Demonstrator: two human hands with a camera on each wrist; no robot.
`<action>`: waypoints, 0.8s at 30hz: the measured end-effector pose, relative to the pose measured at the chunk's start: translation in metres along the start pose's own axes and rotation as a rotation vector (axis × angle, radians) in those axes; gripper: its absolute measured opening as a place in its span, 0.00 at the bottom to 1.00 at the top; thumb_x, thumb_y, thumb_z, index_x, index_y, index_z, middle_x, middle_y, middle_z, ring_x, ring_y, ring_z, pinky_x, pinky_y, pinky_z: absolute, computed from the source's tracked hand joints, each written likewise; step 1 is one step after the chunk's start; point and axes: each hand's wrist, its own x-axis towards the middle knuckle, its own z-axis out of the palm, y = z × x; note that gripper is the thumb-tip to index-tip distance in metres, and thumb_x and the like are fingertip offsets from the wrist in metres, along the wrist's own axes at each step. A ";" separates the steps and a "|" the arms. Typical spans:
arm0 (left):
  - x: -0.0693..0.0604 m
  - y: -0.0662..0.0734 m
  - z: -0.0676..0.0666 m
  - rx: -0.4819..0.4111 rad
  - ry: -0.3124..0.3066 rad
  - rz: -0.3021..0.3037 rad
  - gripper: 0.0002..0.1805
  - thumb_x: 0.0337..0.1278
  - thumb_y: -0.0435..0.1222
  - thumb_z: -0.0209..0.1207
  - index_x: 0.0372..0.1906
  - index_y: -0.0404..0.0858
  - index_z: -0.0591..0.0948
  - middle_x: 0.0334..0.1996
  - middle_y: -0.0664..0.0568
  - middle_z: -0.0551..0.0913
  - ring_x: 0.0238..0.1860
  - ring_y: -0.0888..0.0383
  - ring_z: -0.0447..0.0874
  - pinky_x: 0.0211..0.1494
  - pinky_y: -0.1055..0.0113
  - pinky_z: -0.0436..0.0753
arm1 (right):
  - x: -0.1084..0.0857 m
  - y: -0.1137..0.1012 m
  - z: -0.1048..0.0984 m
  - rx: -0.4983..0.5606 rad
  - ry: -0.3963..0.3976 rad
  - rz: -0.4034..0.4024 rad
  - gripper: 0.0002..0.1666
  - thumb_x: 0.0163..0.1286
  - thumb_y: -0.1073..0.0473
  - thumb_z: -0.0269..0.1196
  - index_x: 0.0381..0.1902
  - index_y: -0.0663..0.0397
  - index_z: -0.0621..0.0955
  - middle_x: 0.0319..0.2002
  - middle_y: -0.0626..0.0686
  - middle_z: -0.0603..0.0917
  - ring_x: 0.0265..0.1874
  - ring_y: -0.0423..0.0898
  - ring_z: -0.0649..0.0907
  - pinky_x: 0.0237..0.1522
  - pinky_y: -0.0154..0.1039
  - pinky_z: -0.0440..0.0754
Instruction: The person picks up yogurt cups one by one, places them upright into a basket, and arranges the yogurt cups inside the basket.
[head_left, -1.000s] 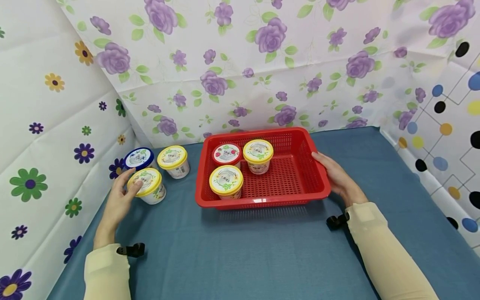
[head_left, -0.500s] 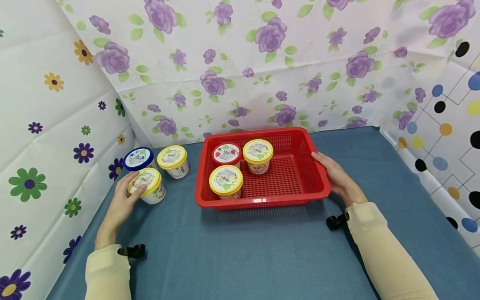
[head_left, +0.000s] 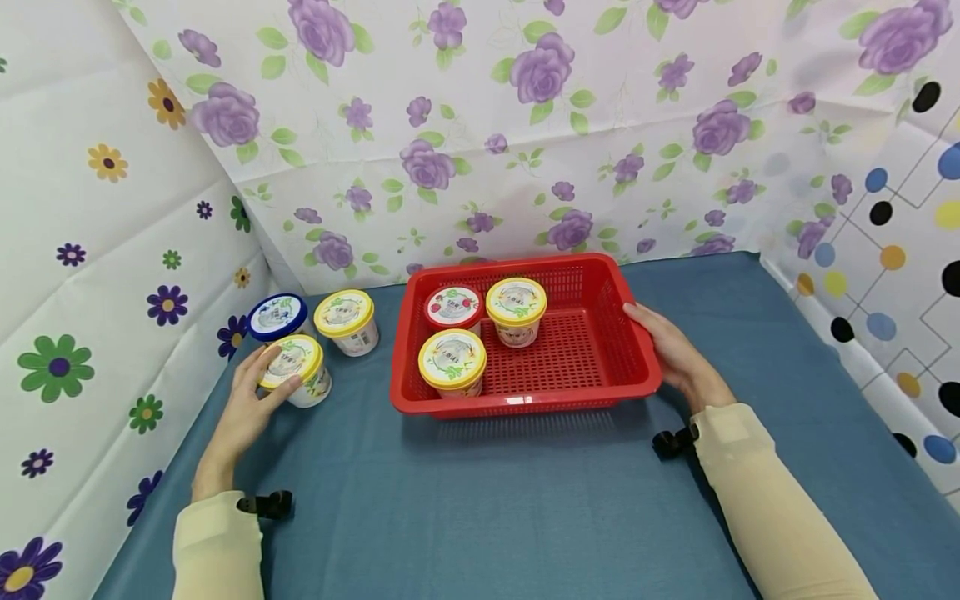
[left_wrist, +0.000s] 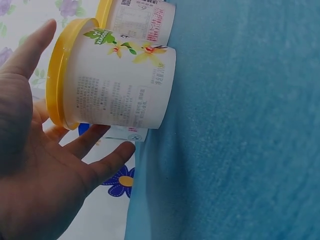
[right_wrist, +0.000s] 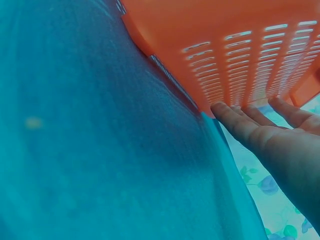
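My left hand (head_left: 243, 412) is at the left, its fingers spread around the yellow-lidded ice cream tub (head_left: 306, 375) nearest me. In the left wrist view, the thumb (left_wrist: 35, 50) stands apart from the lid, and fingers reach behind the tub (left_wrist: 120, 80). A blue-lidded tub (head_left: 277, 315) and another yellow-lidded tub (head_left: 347, 321) stand behind. At the right, my right hand (head_left: 678, 354) holds the red plastic basket (head_left: 645, 358) by its right rim, with fingers (right_wrist: 235, 122) against the slotted outer wall. Inside the basket are a red-lidded tub (head_left: 453, 308) and two yellow-lidded tubs.
A blue cloth (head_left: 480, 517) covers the table. Floral sheeting (head_left: 487, 125) rises behind it, with patterned side walls to the left and right. Blue cloth lies between the tubs at the left and the basket.
My left hand has shifted slightly right and closer around the near yellow-lidded tub, its thumb coming over the lid's front edge. The right hand and basket have stayed still.
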 end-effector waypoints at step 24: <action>0.002 -0.004 0.005 -0.040 0.033 -0.052 0.50 0.69 0.54 0.65 0.86 0.50 0.49 0.84 0.39 0.34 0.80 0.27 0.36 0.71 0.21 0.45 | 0.000 -0.001 0.001 0.001 -0.006 0.000 0.35 0.87 0.47 0.47 0.81 0.57 0.56 0.60 0.61 0.82 0.48 0.52 0.89 0.48 0.51 0.88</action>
